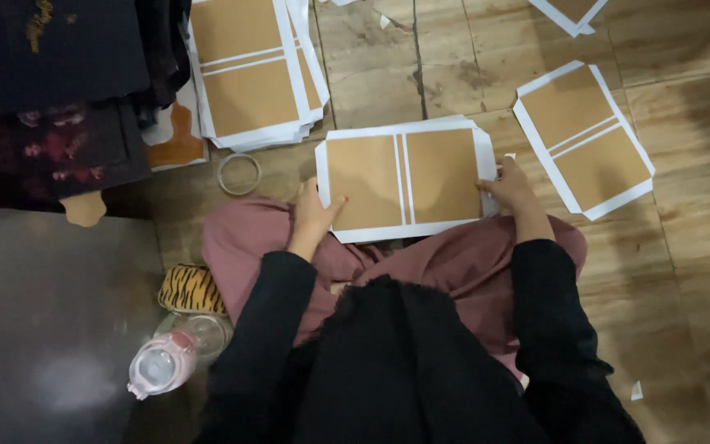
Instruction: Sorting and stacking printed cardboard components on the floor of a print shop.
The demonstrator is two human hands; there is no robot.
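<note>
A white sheet bearing two brown panels (404,180) lies on the wooden floor (684,271) before our knees. Our left hand (314,215) pinches its left edge; our right hand (509,186) grips the right. A stack of like sheets (252,70) sits upper left, a tape ring (239,173) beside it, another sheet (583,137) at right.
</note>
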